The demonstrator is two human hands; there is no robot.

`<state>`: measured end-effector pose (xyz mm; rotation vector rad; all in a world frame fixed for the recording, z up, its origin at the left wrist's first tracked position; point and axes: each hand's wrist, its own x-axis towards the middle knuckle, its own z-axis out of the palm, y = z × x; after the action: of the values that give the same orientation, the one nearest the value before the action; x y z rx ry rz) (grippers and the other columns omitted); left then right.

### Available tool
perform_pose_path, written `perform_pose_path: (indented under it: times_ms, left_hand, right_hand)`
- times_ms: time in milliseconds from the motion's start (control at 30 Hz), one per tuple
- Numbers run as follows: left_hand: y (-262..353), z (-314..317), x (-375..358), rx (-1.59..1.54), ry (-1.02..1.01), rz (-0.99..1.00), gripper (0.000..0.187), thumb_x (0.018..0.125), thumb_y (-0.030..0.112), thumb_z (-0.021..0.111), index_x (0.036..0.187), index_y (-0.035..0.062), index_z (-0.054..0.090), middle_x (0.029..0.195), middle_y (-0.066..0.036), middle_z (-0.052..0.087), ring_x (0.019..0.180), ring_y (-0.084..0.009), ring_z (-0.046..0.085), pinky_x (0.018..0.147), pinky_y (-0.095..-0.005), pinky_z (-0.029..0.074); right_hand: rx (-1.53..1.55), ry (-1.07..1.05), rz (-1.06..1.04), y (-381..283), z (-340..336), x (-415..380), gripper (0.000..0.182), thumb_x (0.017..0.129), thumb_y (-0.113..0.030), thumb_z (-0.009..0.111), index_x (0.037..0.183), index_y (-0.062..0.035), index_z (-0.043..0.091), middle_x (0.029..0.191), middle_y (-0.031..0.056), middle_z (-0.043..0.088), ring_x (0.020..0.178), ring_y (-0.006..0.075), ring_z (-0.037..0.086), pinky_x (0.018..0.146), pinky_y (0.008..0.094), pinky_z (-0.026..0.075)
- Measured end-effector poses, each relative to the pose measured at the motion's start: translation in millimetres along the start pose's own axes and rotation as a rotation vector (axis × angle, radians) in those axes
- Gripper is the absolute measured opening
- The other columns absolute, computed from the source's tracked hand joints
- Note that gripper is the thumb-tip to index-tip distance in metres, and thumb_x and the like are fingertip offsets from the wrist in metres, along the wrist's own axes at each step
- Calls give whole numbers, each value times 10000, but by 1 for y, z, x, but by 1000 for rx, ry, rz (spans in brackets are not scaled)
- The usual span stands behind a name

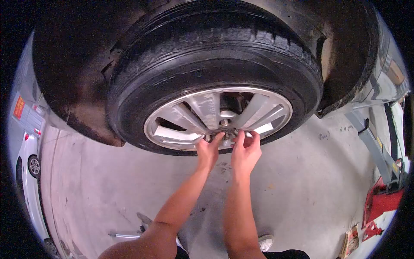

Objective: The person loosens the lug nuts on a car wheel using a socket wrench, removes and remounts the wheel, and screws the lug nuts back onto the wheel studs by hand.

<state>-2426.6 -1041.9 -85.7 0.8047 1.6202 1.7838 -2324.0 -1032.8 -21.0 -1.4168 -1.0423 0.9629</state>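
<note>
A car wheel with a black tire (211, 64) and a silver alloy rim (209, 105) fills the upper middle of the head view. Both hands reach up to the hub at the wheel's center, where a lug nut (224, 122) shows above them. My left hand (208, 153) is closed, with thumb and fingers around another lug nut (208, 138) at the lower left of the hub. Close beside it, my right hand (246, 155) is closed in a pinch at the hub's right side. What its fingertips hold is hidden.
The dark wheel arch (73, 73) surrounds the tire. At right stand a grey lift arm (377, 149) and a red object (381, 200). A white car (30, 190) is at the far left. A metal tool (125, 235) lies on the concrete floor (108, 185) near my feet.
</note>
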Motion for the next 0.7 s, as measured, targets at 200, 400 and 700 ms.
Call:
perform_pose_path:
  times_ms: [200, 400, 700]
  left_hand:
    - [8, -3, -7, 114, -22, -95, 341, 865, 192, 822, 1096, -33, 713, 1015, -70, 750, 905, -135, 660, 828, -330, 525]
    - [18, -8, -5, 260, -91, -115, 380, 895, 366, 791, 1017, 8, 749, 948, -47, 751, 863, -104, 623, 806, -323, 512]
    - [14, -11, 0, 250, -131, -27, 365, 889, 337, 791, 1023, 1, 741, 892, -81, 749, 806, -199, 657, 816, -372, 519]
  right_hand:
    - [183, -22, -121, 10, 1, 2, 196, 947, -128, 712, 964, 48, 627, 822, 109, 733, 698, 135, 668, 676, 306, 537]
    - [48, 58, 23, -11, 5, 1, 164, 932, -110, 693, 939, 43, 633, 790, 128, 712, 694, 203, 680, 700, 334, 541]
    - [127, 136, -60, 7, 15, -1, 195, 972, -138, 651, 1005, 52, 626, 811, 128, 736, 715, 171, 692, 703, 324, 548]
